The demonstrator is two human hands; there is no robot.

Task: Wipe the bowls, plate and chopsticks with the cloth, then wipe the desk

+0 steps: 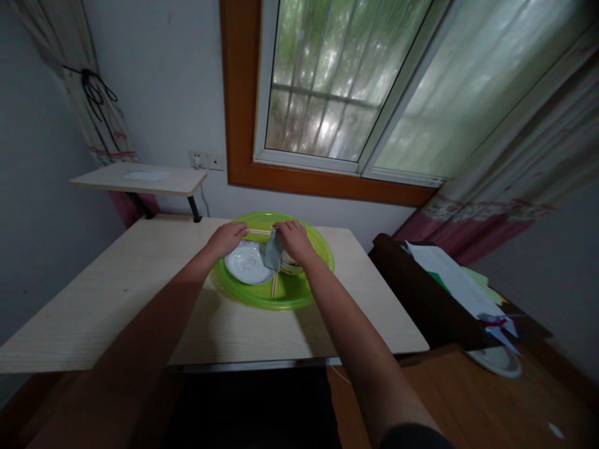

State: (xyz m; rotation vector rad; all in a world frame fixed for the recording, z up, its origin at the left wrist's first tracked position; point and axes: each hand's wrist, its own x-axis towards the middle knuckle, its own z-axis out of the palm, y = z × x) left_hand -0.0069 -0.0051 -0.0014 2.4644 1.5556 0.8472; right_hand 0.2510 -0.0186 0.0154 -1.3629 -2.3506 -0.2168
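My left hand (228,239) is closed on one end of a pair of light wooden chopsticks (259,232), held level over the far half of a bright green round basin (281,304). My right hand (294,238) pinches a grey cloth (273,252) at the other end of the chopsticks, and the cloth hangs down. Beneath my hands, a white dish (249,263) lies at the left inside the basin. A pale bowl with a patterned side (291,267) sits at the right, partly hidden by my right hand and forearm. More chopsticks (274,285) rest in the near part of the basin.
The basin stands on a pale wooden table (154,262). A raised shelf (140,178) is at the back left, below a wall socket (206,160). Behind the table is a window (337,93). Papers (453,280) lie on a dark brown piece of furniture at the right.
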